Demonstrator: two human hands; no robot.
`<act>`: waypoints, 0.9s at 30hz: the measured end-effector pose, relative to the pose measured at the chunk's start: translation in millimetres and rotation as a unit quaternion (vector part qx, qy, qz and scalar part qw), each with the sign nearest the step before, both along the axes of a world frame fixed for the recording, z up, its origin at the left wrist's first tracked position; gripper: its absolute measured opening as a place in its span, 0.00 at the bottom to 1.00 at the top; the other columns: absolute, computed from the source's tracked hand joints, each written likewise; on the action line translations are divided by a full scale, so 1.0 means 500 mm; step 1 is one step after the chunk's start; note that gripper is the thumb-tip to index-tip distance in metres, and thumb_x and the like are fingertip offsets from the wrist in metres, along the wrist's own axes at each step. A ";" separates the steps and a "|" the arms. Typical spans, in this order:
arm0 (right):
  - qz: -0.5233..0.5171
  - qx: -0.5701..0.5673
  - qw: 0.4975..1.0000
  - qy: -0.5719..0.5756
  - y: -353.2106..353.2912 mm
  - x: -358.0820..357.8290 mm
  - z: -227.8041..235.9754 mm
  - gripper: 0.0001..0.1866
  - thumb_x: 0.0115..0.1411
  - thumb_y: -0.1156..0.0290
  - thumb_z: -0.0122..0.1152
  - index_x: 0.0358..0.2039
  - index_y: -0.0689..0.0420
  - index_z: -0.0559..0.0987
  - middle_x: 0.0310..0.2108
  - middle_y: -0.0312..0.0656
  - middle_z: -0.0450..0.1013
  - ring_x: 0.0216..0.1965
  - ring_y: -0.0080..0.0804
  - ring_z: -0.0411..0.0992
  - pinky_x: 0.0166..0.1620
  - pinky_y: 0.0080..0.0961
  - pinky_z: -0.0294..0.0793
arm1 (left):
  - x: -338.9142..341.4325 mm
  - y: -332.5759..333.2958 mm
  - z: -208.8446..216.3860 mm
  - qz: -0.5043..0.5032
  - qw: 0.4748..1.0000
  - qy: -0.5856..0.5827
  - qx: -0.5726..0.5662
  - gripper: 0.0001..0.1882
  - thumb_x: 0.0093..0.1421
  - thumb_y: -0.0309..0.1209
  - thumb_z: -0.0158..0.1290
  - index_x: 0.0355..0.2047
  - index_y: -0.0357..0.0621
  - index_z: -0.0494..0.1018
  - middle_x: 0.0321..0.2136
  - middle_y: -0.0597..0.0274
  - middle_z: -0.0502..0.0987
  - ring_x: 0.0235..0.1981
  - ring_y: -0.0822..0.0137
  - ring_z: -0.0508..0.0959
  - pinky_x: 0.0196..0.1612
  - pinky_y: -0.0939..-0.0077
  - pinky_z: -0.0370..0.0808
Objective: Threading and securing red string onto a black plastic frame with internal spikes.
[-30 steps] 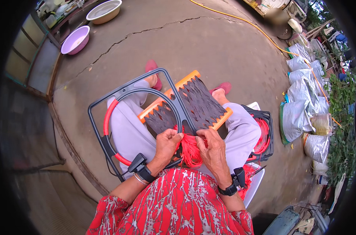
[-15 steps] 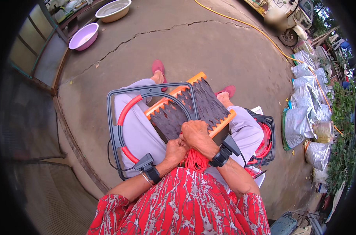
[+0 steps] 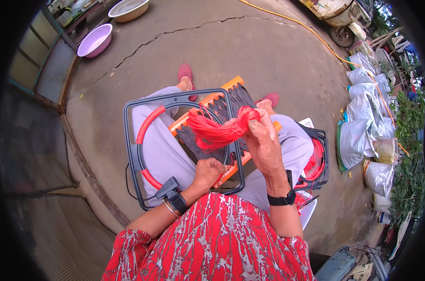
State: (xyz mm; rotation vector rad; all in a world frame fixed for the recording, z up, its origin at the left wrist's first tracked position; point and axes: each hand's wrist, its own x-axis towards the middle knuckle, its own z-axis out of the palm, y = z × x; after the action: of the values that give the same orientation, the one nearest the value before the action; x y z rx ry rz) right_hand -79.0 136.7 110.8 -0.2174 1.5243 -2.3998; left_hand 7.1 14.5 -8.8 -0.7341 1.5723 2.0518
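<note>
My right hand [image 3: 267, 149] is raised and closed around a looped bundle of red cord [image 3: 217, 132], its loose loops hanging to the left. Lower down, my left hand [image 3: 208, 172] is closed at the lower right part of a black square frame [image 3: 130, 124]; what its fingers pinch is hidden, though a bit of red shows beside them. The frame lies over my left thigh and has a round inner ring with red sections [image 3: 150, 122]. Under the cord, between my legs, an orange rack [image 3: 235, 83] carries dark strips with jagged edges [image 3: 193, 146].
Right of my right leg are stacked black frames [image 3: 321, 140] with red cord and a white container [image 3: 308, 213]. Silvery sacks [image 3: 359, 143] line the right side. A yellow hose [image 3: 310, 35] crosses the concrete. A purple basin [image 3: 95, 41] and a beige basin [image 3: 128, 10] stand far left.
My right hand has risen from the left hand, lifting the red cord bundle from my lap to above the rack. The black frame has shifted slightly. My left hand stays low.
</note>
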 end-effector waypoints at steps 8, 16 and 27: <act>-0.304 0.115 0.943 0.065 0.265 0.161 0.137 0.23 0.58 0.52 0.62 0.39 0.58 0.65 0.22 0.39 0.64 0.20 0.21 0.63 0.22 0.15 0.62 | -0.009 -0.025 0.003 0.000 0.998 -0.022 0.059 0.10 0.59 0.25 0.53 0.39 0.35 0.70 0.17 0.56 0.76 0.11 0.69 0.74 0.11 0.79 0.68; -0.435 0.035 0.899 -0.041 0.470 0.248 0.119 0.17 0.65 0.55 0.53 0.40 0.58 0.68 0.27 0.36 0.66 0.24 0.21 0.66 0.28 0.22 0.75 | -0.015 -0.034 0.016 0.039 0.986 -0.038 0.158 0.10 0.60 0.28 0.51 0.38 0.33 0.71 0.19 0.52 0.76 0.12 0.67 0.74 0.12 0.77 0.69; -0.273 0.169 0.943 -0.088 0.263 0.171 0.027 0.14 0.61 0.65 0.62 0.42 0.61 0.74 0.28 0.37 0.74 0.28 0.20 0.71 0.34 0.16 0.72 | -0.011 -0.039 0.015 0.023 0.992 -0.011 0.124 0.09 0.61 0.29 0.52 0.31 0.33 0.70 0.20 0.50 0.77 0.13 0.68 0.75 0.12 0.80 0.70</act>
State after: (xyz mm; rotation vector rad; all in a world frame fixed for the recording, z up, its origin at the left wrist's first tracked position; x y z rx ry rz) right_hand 6.4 268.1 124.1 0.5490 2.0759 -2.3778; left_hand 1.6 -4.9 -1.1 -0.7027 1.2679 2.2133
